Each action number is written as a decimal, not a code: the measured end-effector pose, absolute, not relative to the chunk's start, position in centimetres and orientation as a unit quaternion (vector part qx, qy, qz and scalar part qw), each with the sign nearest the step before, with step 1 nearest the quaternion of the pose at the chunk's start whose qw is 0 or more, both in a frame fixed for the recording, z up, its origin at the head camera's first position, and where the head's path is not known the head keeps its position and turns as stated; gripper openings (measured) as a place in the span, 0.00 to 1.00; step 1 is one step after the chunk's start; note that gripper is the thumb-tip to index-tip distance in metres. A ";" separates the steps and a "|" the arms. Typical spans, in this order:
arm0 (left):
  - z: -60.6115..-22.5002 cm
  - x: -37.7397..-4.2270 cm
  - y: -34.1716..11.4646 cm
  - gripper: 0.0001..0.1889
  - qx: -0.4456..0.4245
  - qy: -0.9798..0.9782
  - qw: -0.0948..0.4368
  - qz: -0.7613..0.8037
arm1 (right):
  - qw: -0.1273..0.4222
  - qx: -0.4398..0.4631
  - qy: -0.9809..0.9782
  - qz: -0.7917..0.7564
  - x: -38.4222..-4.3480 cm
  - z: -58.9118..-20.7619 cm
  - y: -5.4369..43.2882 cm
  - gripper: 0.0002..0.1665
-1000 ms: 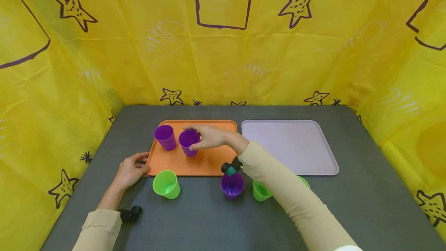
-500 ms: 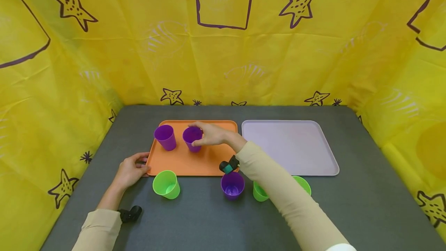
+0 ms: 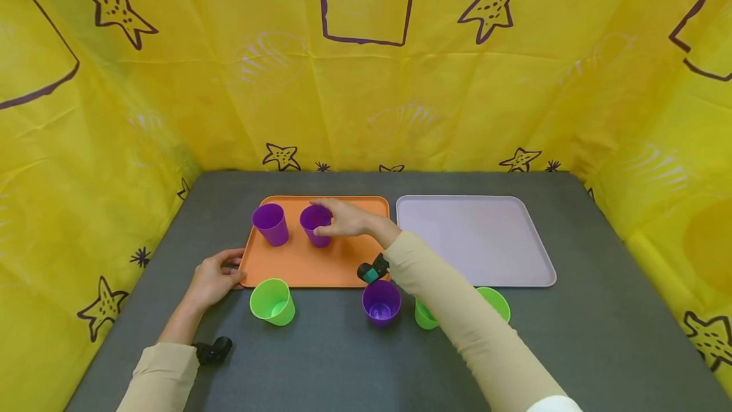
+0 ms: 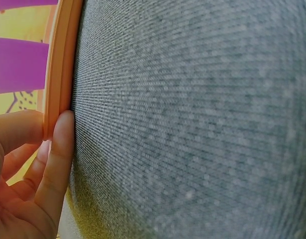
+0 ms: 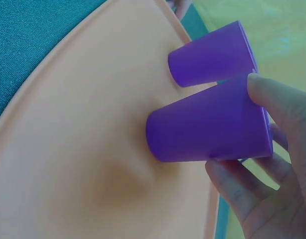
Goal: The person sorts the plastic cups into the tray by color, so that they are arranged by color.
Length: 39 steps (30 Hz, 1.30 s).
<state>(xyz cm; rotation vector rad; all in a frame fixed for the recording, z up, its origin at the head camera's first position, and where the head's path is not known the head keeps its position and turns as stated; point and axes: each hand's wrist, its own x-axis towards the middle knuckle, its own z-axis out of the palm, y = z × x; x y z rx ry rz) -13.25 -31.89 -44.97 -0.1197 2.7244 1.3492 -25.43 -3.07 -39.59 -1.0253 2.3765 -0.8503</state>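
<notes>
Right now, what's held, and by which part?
Left hand pinches the orange tray at its near left corner; right hand holds the tray's right purple cup near the rim.

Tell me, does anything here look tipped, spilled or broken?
Nothing stands out. The three tapered purple cups and leftmost tapered green cup look upright and intact. No spill shows on the orange rectangular tray or the pale lilac one. The beige fabric right sleeve partly hides more green cups, so I can't judge those.

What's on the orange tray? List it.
A purple cup stands at left; the right hand holds a second cup on or just above the tray. Anything directly under either cup is hidden.
</notes>
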 end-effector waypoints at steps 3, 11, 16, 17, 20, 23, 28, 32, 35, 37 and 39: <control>-45.0 -13.3 -31.9 0.27 -0.040 0.894 0.049 0.443 | 0.206 -0.369 0.854 -0.303 -25.4 -39.5 -3.0 0.44; -45.1 -13.3 -32.0 0.27 -0.039 0.895 0.045 0.443 | 0.192 -0.380 0.851 -0.308 -25.1 -38.4 -2.1 0.42; -45.2 -13.3 -32.0 0.27 -0.037 0.895 0.045 0.442 | 0.189 -0.394 0.839 -0.323 -24.9 -37.6 -1.4 0.41; -45.2 -13.3 -32.0 0.27 -0.037 0.895 0.045 0.442 | 0.187 -0.398 0.837 -0.325 -24.8 -37.5 -1.2 0.41; -45.2 -13.3 -32.0 0.27 -0.036 0.895 0.044 0.442 | 0.178 -0.407 0.835 -0.326 -24.5 -37.0 -0.8 0.41; -45.2 -13.3 -32.0 0.27 -0.035 0.895 0.044 0.442 | 0.169 -0.414 0.835 -0.322 -24.1 -36.3 -0.4 0.41; -45.0 -13.2 -31.9 0.27 -0.037 0.894 0.046 0.444 | 0.168 -0.433 0.825 -0.322 -23.2 -35.3 0.3 0.40; -44.9 -13.1 -31.8 0.27 -0.036 0.891 0.047 0.449 | 0.175 -0.449 0.816 -0.321 -22.4 -34.6 0.9 0.40; -44.8 -13.0 -31.7 0.27 -0.036 0.890 0.050 0.452 | 0.180 -0.462 0.810 -0.314 -21.7 -34.2 1.4 0.40; -44.8 -13.0 -31.7 0.27 -0.037 0.890 0.050 0.451 | 0.181 -0.473 0.807 -0.305 -21.3 -34.0 1.7 0.40; -44.8 -13.0 -31.7 0.27 -0.038 0.891 0.050 0.449 | 0.180 -0.486 0.803 -0.295 -20.8 -33.8 2.0 0.40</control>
